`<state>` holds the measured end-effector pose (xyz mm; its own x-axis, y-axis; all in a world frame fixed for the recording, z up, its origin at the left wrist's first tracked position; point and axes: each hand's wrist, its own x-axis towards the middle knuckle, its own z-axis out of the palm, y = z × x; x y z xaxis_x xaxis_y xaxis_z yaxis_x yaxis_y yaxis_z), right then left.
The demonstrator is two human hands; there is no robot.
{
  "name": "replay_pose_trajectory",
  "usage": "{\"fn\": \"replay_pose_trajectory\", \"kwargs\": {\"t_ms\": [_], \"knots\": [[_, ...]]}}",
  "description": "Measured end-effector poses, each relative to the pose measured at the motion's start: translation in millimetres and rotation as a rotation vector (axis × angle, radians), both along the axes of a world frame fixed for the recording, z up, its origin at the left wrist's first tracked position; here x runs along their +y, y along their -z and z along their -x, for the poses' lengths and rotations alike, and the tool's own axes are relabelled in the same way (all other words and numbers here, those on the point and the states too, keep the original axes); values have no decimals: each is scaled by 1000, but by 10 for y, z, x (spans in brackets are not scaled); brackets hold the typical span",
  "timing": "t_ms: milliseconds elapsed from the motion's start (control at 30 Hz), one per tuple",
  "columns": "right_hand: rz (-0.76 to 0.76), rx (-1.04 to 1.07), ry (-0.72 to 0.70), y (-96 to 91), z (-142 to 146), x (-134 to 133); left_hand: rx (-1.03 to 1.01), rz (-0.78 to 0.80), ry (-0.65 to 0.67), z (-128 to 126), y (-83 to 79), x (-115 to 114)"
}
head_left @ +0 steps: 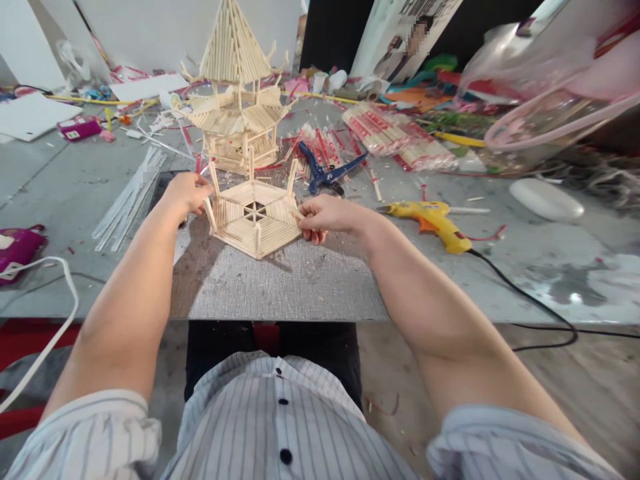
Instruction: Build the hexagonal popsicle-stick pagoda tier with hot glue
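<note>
One hexagonal stick frame (234, 213) lies flat between left hand (187, 195) and right hand (323, 215), fingers of each pinching opposite sides.

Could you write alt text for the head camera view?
A person's left hand and right hand touch opposite sides of a six-sided wooden frame on a cluttered table. Behind it stands a tiered stick pagoda; a yellow glue gun lies to the right.

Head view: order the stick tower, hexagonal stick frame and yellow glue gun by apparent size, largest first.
1. Stick tower, though farther back
2. Hexagonal stick frame
3. Yellow glue gun
</note>
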<state>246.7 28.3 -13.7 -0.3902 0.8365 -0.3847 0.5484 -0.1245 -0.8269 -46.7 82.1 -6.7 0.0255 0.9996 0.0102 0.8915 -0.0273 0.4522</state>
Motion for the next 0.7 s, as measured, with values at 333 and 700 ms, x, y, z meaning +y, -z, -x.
{"fn": "replay_pose_trajectory", "kwargs": {"t_ms": [333, 700], "knots": [[-53, -22, -28, -124, -168, 5, 46, -761, -76, -438, -769, -884], [-452, -762, -118, -122, -186, 62, 408, -343, 777, -1360, 237, -1793]]}}
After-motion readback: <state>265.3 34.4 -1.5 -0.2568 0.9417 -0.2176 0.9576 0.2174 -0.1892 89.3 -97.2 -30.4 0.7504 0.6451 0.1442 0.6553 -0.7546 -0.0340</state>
